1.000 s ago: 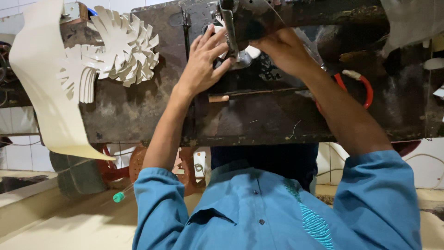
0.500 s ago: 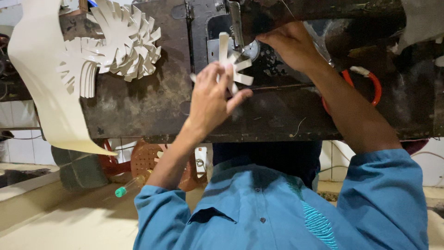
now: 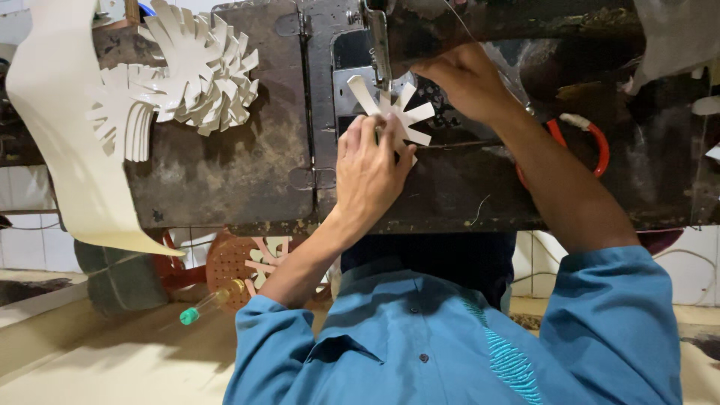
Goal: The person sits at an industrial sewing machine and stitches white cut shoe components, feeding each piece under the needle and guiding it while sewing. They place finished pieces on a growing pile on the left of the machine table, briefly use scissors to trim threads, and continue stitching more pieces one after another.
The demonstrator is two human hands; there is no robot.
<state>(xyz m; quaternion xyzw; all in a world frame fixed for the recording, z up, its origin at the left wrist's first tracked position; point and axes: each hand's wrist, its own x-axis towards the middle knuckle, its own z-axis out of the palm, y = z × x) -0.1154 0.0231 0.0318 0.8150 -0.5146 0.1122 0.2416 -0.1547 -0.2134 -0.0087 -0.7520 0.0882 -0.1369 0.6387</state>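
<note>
Your left hand (image 3: 367, 169) has slid down onto the star cutout (image 3: 394, 112).
Its fingers lie flat, pressing the cutout to the surface (image 3: 225, 172) under the needle; beyond, your right hand (image 3: 465, 79) pinches its far edge, fingers closed.

Viewpoint: one head-worn camera, looking steeply down.
Facing: toward twelve o'clock, over the dark worktable (image 3: 210, 172).
Nearness: close, both forearms fill the frame.
Shared: single view only.
</note>
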